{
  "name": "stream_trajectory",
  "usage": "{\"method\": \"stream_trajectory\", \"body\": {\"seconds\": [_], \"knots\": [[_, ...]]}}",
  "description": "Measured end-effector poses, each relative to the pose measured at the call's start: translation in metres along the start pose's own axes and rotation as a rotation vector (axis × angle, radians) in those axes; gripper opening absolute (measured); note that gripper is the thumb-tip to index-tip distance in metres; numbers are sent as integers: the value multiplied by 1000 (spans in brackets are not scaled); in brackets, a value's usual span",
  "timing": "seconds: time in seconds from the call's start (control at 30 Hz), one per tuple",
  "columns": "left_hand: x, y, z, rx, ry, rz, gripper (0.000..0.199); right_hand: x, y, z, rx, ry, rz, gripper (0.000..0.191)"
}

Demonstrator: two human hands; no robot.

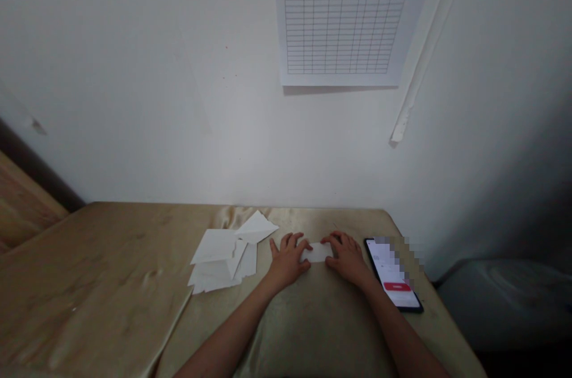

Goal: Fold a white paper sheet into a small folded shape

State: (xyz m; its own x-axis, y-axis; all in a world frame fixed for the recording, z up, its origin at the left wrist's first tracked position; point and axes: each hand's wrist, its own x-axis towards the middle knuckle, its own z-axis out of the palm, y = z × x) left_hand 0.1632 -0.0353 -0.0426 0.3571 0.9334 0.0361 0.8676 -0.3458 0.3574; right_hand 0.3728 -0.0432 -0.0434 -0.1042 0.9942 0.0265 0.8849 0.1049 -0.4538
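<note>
A small folded-looking piece of white paper (318, 253) lies on the cloth-covered table between my two hands. My left hand (288, 257) has its thumb and index finger at the paper's left end, while its outer fingers stand apart. At the right end, my right hand (349, 257) grips the paper between thumb and curled fingers. The fingers cover both ends of the paper. To the left of my left hand is a loose pile of white paper sheets (214, 245), some creased, with a pointed sheet (257, 228) on top.
A phone (393, 285) with a lit screen lies right of my right hand. The table wears a shiny gold-beige cloth (111, 282). Behind it rises a white wall (156, 98) with a printed table sheet (344, 26). A grey object (500, 300) stands beyond the table's right edge.
</note>
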Motion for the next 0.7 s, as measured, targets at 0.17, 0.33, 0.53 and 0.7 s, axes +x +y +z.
{"method": "stream_trajectory", "body": {"seconds": [0.17,0.33,0.53,0.7], "knots": [[-1,-9,-4,2,-53,8,45,-1,5,-8,16,-59,-37,54],[-2,-18,-11,-17,-87,42,48,2,14,-7,17,-85,-78,59],[0,-26,-12,-35,-96,80,50,4,23,-4,25,-93,-105,63],[0,-29,-13,-40,-102,95,51,5,24,-4,23,-97,-106,60]]}}
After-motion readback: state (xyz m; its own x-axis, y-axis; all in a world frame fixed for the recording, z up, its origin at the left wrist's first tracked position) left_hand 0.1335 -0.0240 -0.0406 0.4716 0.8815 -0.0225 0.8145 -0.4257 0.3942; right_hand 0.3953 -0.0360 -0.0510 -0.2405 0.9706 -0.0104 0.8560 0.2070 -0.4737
